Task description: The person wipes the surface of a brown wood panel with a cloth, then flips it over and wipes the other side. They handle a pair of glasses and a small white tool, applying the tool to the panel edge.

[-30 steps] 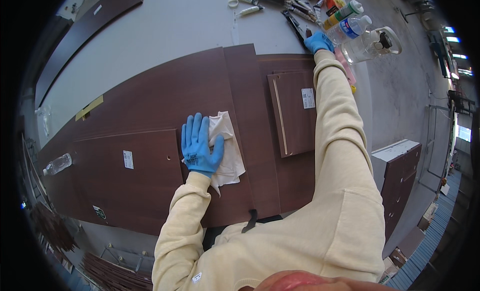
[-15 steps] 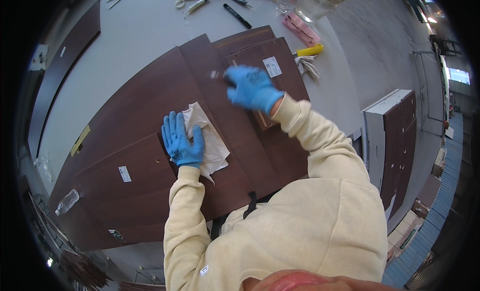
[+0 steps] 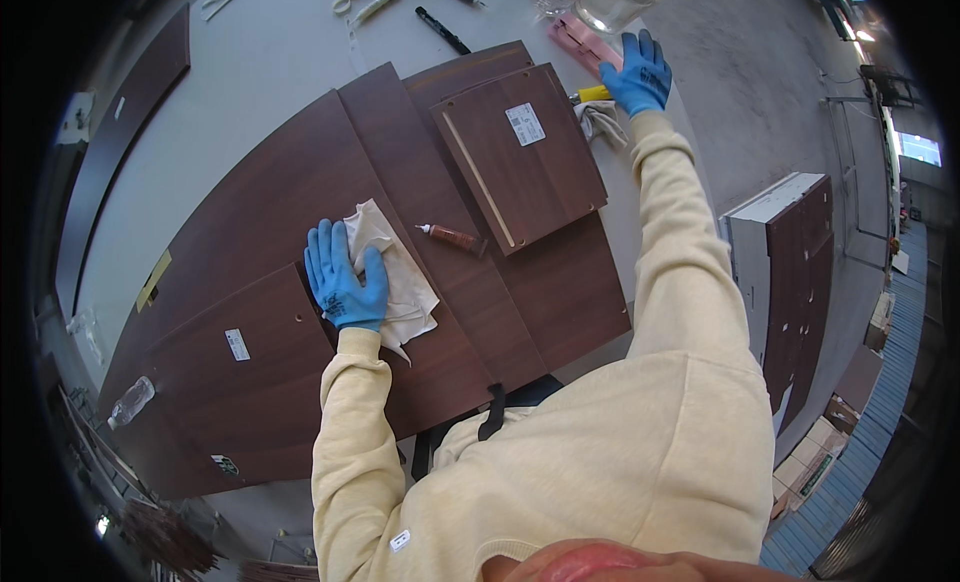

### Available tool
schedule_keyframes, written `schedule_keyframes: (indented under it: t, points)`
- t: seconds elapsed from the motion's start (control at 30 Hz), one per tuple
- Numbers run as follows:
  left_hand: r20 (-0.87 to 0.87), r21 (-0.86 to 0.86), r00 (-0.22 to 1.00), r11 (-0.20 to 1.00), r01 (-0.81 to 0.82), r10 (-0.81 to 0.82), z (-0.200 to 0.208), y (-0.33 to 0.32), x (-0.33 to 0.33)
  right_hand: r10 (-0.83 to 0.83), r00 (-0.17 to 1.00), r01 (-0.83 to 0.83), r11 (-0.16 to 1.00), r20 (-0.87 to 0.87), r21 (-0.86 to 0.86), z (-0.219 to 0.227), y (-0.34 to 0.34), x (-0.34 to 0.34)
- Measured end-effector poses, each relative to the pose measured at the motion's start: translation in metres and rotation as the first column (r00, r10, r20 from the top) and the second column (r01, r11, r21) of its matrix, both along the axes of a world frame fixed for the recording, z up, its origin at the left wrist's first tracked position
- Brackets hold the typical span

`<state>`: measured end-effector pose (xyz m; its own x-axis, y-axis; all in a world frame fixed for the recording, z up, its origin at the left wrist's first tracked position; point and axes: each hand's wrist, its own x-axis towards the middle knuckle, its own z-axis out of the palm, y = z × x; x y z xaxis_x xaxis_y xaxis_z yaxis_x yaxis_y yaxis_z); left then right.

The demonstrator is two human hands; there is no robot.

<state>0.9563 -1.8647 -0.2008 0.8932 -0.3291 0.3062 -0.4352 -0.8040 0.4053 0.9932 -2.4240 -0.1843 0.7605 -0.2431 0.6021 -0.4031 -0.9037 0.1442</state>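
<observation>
My left hand (image 3: 342,277), in a blue glove, lies flat with its fingers stretched out. It rests over the edge of a white cloth (image 3: 400,287) on the dark brown wooden panels (image 3: 300,182). Far out to the right, my gloved right hand (image 3: 640,77) has its fingers extended, its thumb side close to a yellow handle (image 3: 588,95). Whether the thumb touches that handle I cannot tell. A small brown tube (image 3: 457,239) with a white nozzle lies on the panels between the cloth and a smaller labelled board (image 3: 540,172).
Beyond the panels are a black marker (image 3: 442,30), a pink case (image 3: 582,44), a clear jug (image 3: 615,4) and several tubes (image 3: 372,7). A crumpled rag (image 3: 602,124) lies beside the yellow handle. At the left edge rests a clear plastic bottle (image 3: 132,402). Stacked panels (image 3: 800,282) stand at right.
My right hand has moved from above the panels out to the right, by the yellow handle. The brown tube now lies on the panels. My left hand stays on the cloth.
</observation>
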Motion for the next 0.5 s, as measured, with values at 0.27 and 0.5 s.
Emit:
schedule_keyframes:
  t: [0.27,0.5]
  points:
    - [0.019,0.001,1.000,1.000,0.012,-0.012,0.003,0.001,-0.001,-0.115,0.821,0.300,0.920,-0.559,0.252,-0.024,-0.020,0.033]
    - [0.020,0.044,0.999,0.998,0.035,-0.036,-0.001,0.005,0.000,-0.145,0.898,0.361,0.781,-0.414,0.510,-0.003,0.008,0.036]
